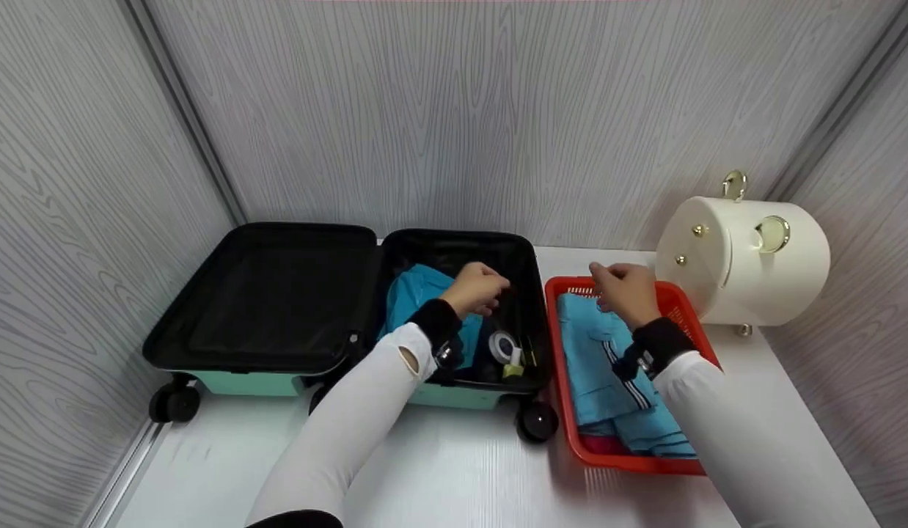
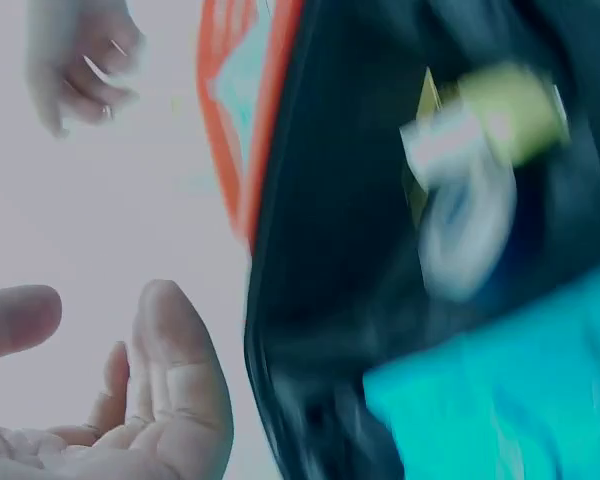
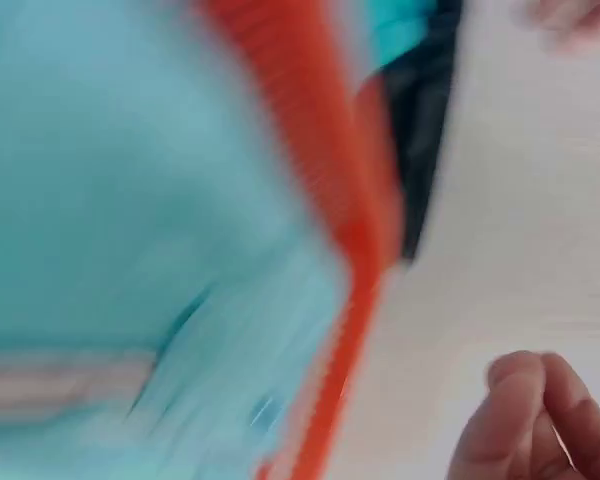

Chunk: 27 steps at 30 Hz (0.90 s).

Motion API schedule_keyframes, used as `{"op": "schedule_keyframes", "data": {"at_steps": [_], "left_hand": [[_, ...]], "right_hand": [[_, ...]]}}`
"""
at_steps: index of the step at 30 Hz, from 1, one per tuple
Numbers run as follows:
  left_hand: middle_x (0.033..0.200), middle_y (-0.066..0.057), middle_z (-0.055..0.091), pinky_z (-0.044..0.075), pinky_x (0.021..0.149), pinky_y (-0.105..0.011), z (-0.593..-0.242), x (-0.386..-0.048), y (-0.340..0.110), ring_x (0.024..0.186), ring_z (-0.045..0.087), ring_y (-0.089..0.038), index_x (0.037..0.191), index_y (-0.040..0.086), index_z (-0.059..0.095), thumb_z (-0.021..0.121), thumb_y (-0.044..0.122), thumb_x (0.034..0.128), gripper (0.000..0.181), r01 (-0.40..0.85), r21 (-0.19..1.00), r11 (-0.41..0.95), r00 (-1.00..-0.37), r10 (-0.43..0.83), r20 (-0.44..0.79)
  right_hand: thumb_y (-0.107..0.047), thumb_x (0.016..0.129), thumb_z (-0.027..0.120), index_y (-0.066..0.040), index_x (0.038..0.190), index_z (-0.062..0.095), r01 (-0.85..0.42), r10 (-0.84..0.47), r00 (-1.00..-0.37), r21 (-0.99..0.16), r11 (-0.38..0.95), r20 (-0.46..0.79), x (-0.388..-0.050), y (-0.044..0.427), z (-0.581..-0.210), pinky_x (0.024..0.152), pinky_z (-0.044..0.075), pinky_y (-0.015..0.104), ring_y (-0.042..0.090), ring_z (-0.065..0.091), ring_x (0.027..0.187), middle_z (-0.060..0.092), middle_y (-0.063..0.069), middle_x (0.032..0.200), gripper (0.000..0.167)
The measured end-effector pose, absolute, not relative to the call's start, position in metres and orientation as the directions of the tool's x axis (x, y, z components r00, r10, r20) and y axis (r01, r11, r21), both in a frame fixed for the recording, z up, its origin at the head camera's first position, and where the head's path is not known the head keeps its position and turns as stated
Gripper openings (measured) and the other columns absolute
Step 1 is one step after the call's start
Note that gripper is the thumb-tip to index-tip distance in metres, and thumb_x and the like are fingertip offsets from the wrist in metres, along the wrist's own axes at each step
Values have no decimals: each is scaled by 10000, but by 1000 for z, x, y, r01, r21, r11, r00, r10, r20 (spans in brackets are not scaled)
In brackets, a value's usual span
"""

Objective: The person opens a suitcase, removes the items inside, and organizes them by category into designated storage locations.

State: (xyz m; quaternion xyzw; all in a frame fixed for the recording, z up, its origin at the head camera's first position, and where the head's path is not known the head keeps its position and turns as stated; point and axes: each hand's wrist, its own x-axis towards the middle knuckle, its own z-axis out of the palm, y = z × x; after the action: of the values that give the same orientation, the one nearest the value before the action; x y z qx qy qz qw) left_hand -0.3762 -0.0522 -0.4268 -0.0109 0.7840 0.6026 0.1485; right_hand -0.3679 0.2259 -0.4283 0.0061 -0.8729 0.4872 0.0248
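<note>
My left hand (image 1: 474, 288) is above the right half of an open suitcase (image 1: 461, 397). In the left wrist view its thumb and fingers stand apart with nothing between them. Inside that half lie a bright blue folded cloth (image 1: 417, 288), a round white-rimmed item (image 1: 502, 346) and a small white and yellow-green item (image 2: 510, 112), blurred in the left wrist view. Over the back of a red basket (image 1: 559, 367) hovers my right hand (image 1: 630, 295), fingers loosely bent and holding nothing. Folded light blue clothes (image 1: 590, 367), one with a striped band, fill the basket.
The suitcase's other half (image 1: 278, 293) lies flat on the left, its black interior facing up. A cream cylindrical case (image 1: 780, 271) with gold fittings stands behind the basket at right. Grey wood-grain walls (image 1: 454, 117) enclose the white surface (image 1: 439, 477).
</note>
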Motion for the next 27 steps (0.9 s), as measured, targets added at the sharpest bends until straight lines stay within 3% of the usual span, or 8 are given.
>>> {"op": "schedule_keyframes", "data": {"at_steps": [7,9,12,16,19,22,25,27], "left_hand": [[817,-6,485,600,945,-490,-428,-400,-119,722,484,-136,846,103,503,653,158,1033,247,-158,904,397,-977,67,-201],[952,-112,635,588,989,-498,-436,-407,-131,867,600,-212,986,-21,635,642,160,1009,183,-145,870,472,-981,43,-187],[1334,-262,642,575,1025,-446,-465,-426,-145,1154,618,-331,1364,-173,578,653,167,949,542,-130,806,577,-986,13,-169],[1167,-199,670,526,810,-325,-514,-460,-160,975,615,-310,1220,-89,654,607,173,878,433,-173,729,662,-977,-20,-214],[1191,-203,643,465,746,-322,-535,-473,-164,984,598,-328,1217,-65,642,503,153,891,417,-193,653,733,-961,-5,-278],[1428,-275,574,433,790,-321,-553,-482,-166,1187,564,-374,1395,-142,555,426,132,922,561,-146,573,806,-941,66,-333],[1585,-289,489,432,845,-326,-579,-496,-172,1286,522,-371,1523,-164,449,396,159,966,646,-93,531,842,-919,133,-372],[1625,-261,467,454,882,-340,-602,-515,-177,1303,521,-348,1567,-132,417,393,194,1018,639,-87,508,857,-900,150,-408]], "right_hand": [[-271,1087,654,117,1389,558,112,-55,-991,-984,137,-121,-380,154,-418,736,648,269,110,742,735,694,39,905,501],[-266,1092,643,119,1458,506,171,-87,-980,-980,105,-181,-381,137,-424,833,655,306,170,764,855,698,131,1055,549],[-271,1105,622,122,1555,420,244,-137,-957,-966,85,-254,-382,115,-436,1048,603,409,332,744,1170,631,304,1358,631],[-261,1118,597,119,1621,333,311,-199,-928,-949,56,-316,-381,94,-454,1237,435,527,486,487,1514,398,408,1630,683],[-243,1125,582,117,1569,398,326,-231,-915,-943,62,-331,-379,84,-468,1227,453,512,466,571,1433,475,433,1536,600],[-229,1134,568,69,1431,483,322,-254,-907,-941,101,-337,-377,76,-478,906,476,401,257,532,769,490,250,891,429],[-250,1142,554,47,1482,444,332,-276,-890,-931,151,-362,-375,70,-484,925,469,399,287,557,801,482,272,937,465],[-272,1147,538,59,1623,342,340,-296,-878,-925,170,-377,-373,67,-486,1185,464,510,471,611,1342,521,389,1435,613]]}}
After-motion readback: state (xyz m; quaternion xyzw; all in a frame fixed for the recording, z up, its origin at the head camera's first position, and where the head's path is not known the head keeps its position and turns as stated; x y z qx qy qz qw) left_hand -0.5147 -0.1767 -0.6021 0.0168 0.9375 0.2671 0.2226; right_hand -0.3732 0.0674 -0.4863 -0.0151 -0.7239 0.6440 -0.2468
